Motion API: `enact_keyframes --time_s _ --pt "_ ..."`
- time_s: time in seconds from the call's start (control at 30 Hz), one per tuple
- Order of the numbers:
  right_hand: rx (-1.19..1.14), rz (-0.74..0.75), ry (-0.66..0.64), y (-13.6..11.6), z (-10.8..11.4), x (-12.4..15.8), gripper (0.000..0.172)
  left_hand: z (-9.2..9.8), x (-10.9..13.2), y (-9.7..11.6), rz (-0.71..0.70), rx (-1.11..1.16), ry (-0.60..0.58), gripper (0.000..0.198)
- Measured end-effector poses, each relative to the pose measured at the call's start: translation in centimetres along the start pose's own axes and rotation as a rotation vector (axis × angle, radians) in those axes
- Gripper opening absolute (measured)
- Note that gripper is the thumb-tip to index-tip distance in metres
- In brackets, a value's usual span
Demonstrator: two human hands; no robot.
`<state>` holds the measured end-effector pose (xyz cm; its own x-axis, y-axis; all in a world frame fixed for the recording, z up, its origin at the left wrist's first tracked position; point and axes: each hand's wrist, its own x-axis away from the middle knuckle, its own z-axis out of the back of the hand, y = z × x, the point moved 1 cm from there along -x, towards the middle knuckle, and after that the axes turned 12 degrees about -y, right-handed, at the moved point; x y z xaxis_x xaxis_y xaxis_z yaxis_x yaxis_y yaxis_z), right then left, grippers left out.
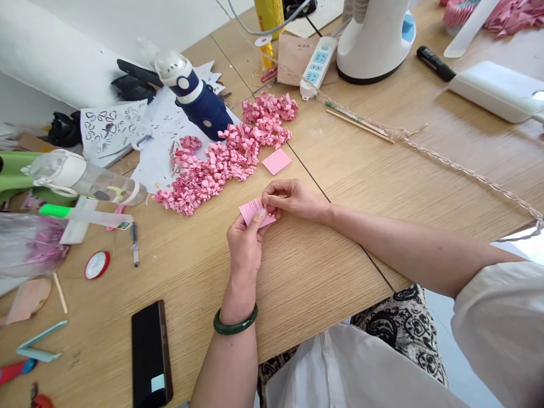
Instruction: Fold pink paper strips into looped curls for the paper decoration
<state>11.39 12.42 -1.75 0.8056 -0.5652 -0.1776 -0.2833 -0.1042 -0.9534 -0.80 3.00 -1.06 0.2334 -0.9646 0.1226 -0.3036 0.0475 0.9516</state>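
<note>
The left hand's [246,243] grip pinches a slit pink sheet [249,210] between thumb and fingers, held just above the worktop [195,260]. The right hand [294,198] has thumb and forefinger closed at the sheet's right edge, seemingly on a narrow strip, though the fingertips partly hide it. The step in hand looks like working those strips one by one; that calls for a steady left hold and a light right pinch, since thin strips could tear. Just beyond lies a plain pink slip [277,162], and past it, a heap of curled pink pieces [216,161] beside a blue bottle [206,110].
</note>
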Motion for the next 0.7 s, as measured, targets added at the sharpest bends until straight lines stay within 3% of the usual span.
enact_keyframes --time_s 0.43,0.7 --pt "-0.081 -0.124 0.013 -0.71 -0.31 0.36 0.029 -0.31 0.12 -0.40 -0.039 0.008 0.051 0.032" --pt "-0.047 -0.084 0.008 -0.48 -0.21 0.34 0.030 -0.46 0.18 -0.49 -0.066 -0.054 0.043 0.028"
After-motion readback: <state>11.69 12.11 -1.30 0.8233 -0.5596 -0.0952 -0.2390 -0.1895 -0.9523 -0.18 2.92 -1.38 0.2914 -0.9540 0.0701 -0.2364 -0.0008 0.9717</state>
